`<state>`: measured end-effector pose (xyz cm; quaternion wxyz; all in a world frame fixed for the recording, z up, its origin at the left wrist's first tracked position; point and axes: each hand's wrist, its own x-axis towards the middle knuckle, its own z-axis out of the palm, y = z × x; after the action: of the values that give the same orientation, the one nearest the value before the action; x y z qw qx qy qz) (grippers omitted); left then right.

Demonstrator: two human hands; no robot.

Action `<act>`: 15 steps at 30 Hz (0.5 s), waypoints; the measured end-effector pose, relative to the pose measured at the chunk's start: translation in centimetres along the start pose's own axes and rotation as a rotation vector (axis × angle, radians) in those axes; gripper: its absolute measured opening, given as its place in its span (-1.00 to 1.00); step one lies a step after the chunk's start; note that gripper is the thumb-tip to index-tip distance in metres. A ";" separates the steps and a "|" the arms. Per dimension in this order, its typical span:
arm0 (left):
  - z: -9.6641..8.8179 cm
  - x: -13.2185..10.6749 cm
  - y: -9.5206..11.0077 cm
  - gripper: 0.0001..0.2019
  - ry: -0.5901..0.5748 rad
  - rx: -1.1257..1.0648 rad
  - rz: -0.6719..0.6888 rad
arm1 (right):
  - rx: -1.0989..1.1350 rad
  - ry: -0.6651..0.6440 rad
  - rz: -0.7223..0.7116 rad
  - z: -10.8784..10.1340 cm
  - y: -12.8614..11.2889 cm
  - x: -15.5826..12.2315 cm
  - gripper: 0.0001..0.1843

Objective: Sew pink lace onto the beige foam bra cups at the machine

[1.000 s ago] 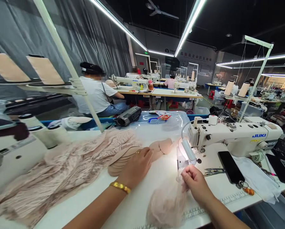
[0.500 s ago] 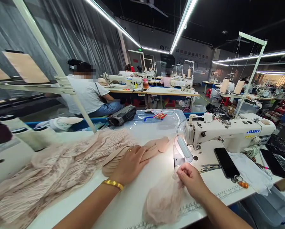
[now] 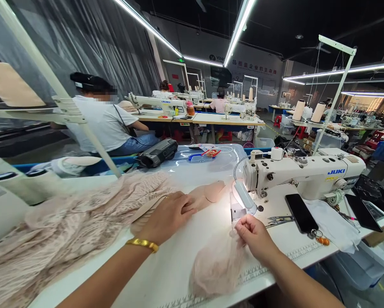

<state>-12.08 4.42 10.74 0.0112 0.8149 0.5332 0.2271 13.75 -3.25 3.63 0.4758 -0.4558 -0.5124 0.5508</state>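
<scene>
My left hand [image 3: 166, 217], with a gold bracelet at the wrist, lies palm down over a row of overlapping beige fabric pads [image 3: 143, 218]. Its fingers stretch across them, and the fingertips are partly hidden. More pads [image 3: 214, 191] fan out beyond it towards the sewing machine [image 3: 302, 173]. My right hand [image 3: 253, 236] pinches the edge of a sheer pale pink fabric piece [image 3: 212, 267] just in front of the machine's needle area. That piece lies bunched on the white table [image 3: 166, 273]. Under the lit lamp [image 3: 245, 197], the needle itself is hidden.
Patterned sheer fabric [image 3: 79, 214] spreads over the left side. Thread snips [image 3: 279, 220], a black phone [image 3: 301, 213] and white cloth [image 3: 331, 222] lie right of my right hand. A dark device [image 3: 158, 153] stands behind the pads. A co-worker [image 3: 98, 117] sits beyond.
The view has turned slightly, so the scene sits a little further left. My left hand's fingers look slightly more drawn together on the pads. My right hand keeps its pinch.
</scene>
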 end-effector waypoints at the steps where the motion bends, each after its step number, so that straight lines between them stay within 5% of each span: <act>1: -0.2 -0.2 0.4 -0.72 -0.026 -0.020 0.005 | 0.006 0.000 -0.002 0.0 0.0 0.0 -0.48; 6: -1.0 -1.9 4.1 -0.61 -0.165 -0.119 0.041 | 0.045 -0.002 -0.006 -0.1 -0.2 -0.1 -0.39; 11: -2.6 -3.1 8.3 -0.53 -0.508 -0.287 0.164 | 0.137 -0.004 -0.017 -0.5 0.3 -0.2 -0.32; 15: -2.6 -3.7 9.5 -0.65 -0.559 -0.286 0.182 | 0.192 -0.039 -0.050 -0.9 0.5 -0.4 -0.29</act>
<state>-6.12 -3.46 14.24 0.2511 0.8802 0.3971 0.0672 14.62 -3.55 3.05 0.5206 -0.3845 -0.4777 0.5941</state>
